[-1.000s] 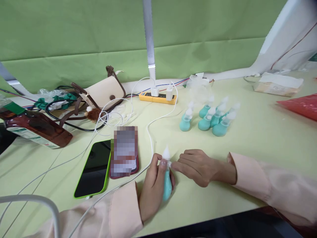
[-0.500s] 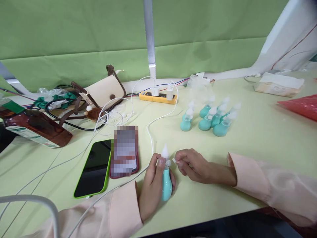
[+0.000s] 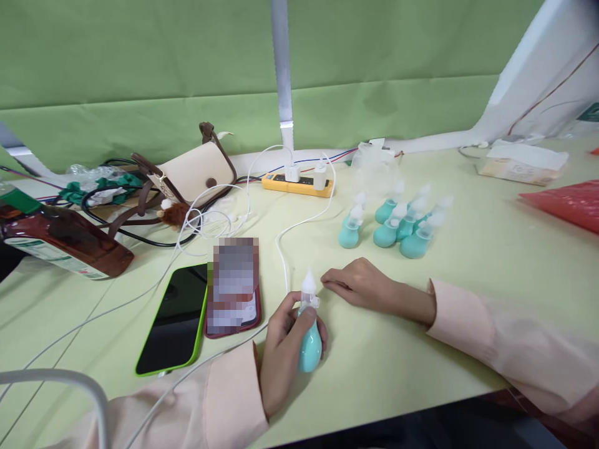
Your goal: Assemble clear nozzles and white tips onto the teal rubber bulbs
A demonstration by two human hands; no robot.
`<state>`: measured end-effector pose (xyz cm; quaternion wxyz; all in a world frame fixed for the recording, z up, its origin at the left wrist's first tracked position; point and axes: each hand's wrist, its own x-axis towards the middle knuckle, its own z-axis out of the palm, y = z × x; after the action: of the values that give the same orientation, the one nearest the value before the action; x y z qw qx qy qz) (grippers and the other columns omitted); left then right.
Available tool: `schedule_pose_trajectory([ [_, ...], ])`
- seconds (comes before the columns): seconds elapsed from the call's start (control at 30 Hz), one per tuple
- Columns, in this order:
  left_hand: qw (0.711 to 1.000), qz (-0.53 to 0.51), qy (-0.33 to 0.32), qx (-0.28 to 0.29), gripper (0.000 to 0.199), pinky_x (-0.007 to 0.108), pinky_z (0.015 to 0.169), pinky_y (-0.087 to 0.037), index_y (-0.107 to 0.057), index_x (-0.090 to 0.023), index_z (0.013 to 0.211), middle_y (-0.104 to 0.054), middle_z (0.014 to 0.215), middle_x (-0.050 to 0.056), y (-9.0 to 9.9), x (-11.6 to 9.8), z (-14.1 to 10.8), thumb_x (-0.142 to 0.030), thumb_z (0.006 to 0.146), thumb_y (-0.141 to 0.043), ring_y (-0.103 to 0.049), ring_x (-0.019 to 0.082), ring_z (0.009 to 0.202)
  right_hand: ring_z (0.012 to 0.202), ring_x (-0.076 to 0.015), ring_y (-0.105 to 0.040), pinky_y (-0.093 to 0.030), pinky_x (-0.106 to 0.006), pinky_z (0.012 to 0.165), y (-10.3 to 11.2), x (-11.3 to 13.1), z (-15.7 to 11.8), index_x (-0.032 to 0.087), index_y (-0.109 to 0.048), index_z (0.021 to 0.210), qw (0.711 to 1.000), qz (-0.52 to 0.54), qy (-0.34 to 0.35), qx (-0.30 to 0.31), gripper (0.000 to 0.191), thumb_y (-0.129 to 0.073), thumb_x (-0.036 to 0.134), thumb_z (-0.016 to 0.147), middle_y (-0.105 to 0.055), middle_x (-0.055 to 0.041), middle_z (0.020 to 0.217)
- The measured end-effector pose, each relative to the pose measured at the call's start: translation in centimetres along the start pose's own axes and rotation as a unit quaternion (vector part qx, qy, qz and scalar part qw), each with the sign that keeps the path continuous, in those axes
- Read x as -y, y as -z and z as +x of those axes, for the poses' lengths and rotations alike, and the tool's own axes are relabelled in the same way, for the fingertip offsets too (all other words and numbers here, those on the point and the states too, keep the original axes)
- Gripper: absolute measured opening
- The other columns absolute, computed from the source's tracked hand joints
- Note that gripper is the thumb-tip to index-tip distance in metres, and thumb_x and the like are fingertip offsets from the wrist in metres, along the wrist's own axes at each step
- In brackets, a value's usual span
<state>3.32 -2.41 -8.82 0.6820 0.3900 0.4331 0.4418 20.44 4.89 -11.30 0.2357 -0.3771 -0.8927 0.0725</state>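
My left hand (image 3: 285,349) is wrapped round a teal bulb (image 3: 310,346) with a clear neck and a white pointed tip, held upright near the table's front edge. To its right, my right hand (image 3: 362,284) rests low over the table, fingers pressed together and pointing left toward the tip; whether anything is between them is hidden. Behind my right hand stands a group of similar teal bulbs (image 3: 414,244) with white tips, and another bulb (image 3: 349,234) stands a little left of them.
Two phones, one green-edged (image 3: 174,321) and one in a red case (image 3: 234,290), lie left. Farther back are a brown bottle (image 3: 70,240), a cream handbag (image 3: 199,171), a yellow power strip (image 3: 281,184) and white cables. At right are a tissue pack (image 3: 521,163) and red plastic (image 3: 571,202).
My right hand has moved slightly up and away from the held bulb, its fingers straighter. The small white piece at its fingertips no longer shows. My left thumb has moved down onto the bulb.
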Motion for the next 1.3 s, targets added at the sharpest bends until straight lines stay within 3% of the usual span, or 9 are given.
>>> schedule_pose_trajectory([
  [0.2, 1.0, 0.021, 0.011, -0.001, 0.013, 0.02, 0.041, -0.035, -0.045, -0.018, 0.079, -0.052, 0.048, -0.003, -0.3, -0.3, 0.1, -0.031, 0.08, -0.045, -0.045, 0.009, 0.041, 0.038, -0.0052, -0.034, -0.029, -0.018, 0.041, 0.1, 0.4, 0.2, 0.013, -0.061, 0.073, 0.992, 0.09, -0.055, -0.076, 0.022, -0.046, 0.028, 0.079, -0.039, 0.0048, 0.042],
  [0.3, 0.999, 0.042, 0.014, 0.022, 0.014, 0.02, 0.041, -0.033, -0.044, -0.018, 0.077, -0.049, 0.047, -0.004, -0.2, -0.2, 0.1, -0.032, 0.081, -0.044, -0.044, 0.009, 0.04, 0.038, -0.0055, -0.032, -0.027, -0.018, 0.038, 0.9, 1.5, 0.1, 0.013, -0.054, 0.071, 0.958, 0.227, -0.138, -0.105, 0.027, -0.044, 0.036, 0.08, -0.038, 0.0046, 0.044],
  [0.4, 0.992, 0.114, -0.001, 0.047, 0.015, 0.019, 0.044, -0.033, -0.047, -0.017, 0.076, -0.049, 0.049, -0.004, -0.1, -0.1, 0.0, -0.031, 0.08, -0.048, -0.042, 0.008, 0.044, 0.039, -0.005, -0.028, -0.021, -0.019, 0.037, 1.4, 2.9, -0.2, 0.015, -0.045, 0.062, 0.886, 0.423, -0.187, -0.029, 0.032, -0.046, 0.043, 0.078, -0.033, 0.0064, 0.044],
  [0.5, 0.981, 0.187, -0.028, 0.054, 0.012, 0.018, 0.048, -0.033, -0.051, -0.017, 0.078, -0.048, 0.051, -0.005, -0.1, -0.1, -0.1, -0.029, 0.079, -0.049, -0.04, 0.008, 0.048, 0.045, -0.0051, -0.024, -0.019, -0.02, 0.041, 1.5, 3.9, -0.3, 0.016, -0.037, 0.054, 0.868, 0.464, -0.17, 0.043, 0.037, -0.045, 0.042, 0.079, -0.026, 0.0062, 0.048],
  [0.7, 0.974, 0.211, -0.033, 0.075, 0.014, 0.019, 0.049, -0.032, -0.055, -0.015, 0.08, -0.046, 0.05, -0.005, -0.2, -0.5, -0.2, -0.027, 0.079, -0.048, -0.039, 0.009, 0.049, 0.05, -0.0067, -0.023, -0.021, -0.022, 0.046, 1.4, 4.7, -0.4, 0.016, -0.028, 0.052, 0.877, 0.428, -0.211, 0.055, 0.043, -0.034, 0.045, 0.084, -0.023, 0.005, 0.052],
  [0.9, 0.973, 0.197, -0.044, 0.109, 0.017, 0.02, 0.05, -0.031, -0.056, -0.016, 0.087, -0.047, 0.053, -0.005, 0.0, -0.4, -0.2, -0.029, 0.08, -0.048, -0.039, 0.01, 0.05, 0.042, -0.0058, -0.017, -0.019, -0.022, 0.04, 0.6, 4.7, -0.4, 0.019, -0.022, 0.051, 0.862, 0.434, -0.257, 0.06, 0.043, -0.024, 0.045, 0.084, -0.018, 0.0063, 0.046],
  [1.07, 0.971, 0.205, -0.045, 0.113, 0.015, 0.02, 0.053, -0.032, -0.055, -0.016, 0.086, -0.049, 0.056, -0.004, 0.1, -0.3, -0.4, -0.028, 0.078, -0.051, -0.04, 0.01, 0.054, 0.04, -0.0061, -0.015, -0.018, -0.022, 0.041, 0.8, 3.0, 0.3, 0.02, -0.016, 0.051, 0.889, 0.381, -0.253, 0.036, 0.039, -0.019, 0.041, 0.083, -0.015, 0.0065, 0.044],
  [1.2, 0.988, 0.143, -0.009, 0.05, 0.013, 0.02, 0.049, -0.032, -0.051, -0.016, 0.084, -0.048, 0.053, -0.004, 0.0, -0.4, -0.4, -0.026, 0.076, -0.051, -0.039, 0.009, 0.05, 0.044, -0.0072, -0.017, -0.014, -0.025, 0.048, 1.3, 1.0, 0.7, 0.017, -0.027, 0.046, 0.968, 0.142, -0.206, 0.024, 0.042, -0.036, 0.042, 0.078, -0.021, 0.0047, 0.045],
  [1.3, 0.991, 0.131, -0.012, 0.027, 0.013, 0.02, 0.048, -0.033, -0.048, -0.017, 0.081, -0.051, 0.054, -0.004, 0.0, -0.5, -0.4, -0.022, 0.071, -0.055, -0.042, 0.009, 0.05, 0.043, -0.0075, -0.017, -0.011, -0.026, 0.05, 1.3, 0.2, 0.7, 0.017, -0.028, 0.045, 0.982, -0.004, -0.187, 0.028, 0.043, -0.041, 0.046, 0.075, -0.024, 0.0038, 0.043],
])
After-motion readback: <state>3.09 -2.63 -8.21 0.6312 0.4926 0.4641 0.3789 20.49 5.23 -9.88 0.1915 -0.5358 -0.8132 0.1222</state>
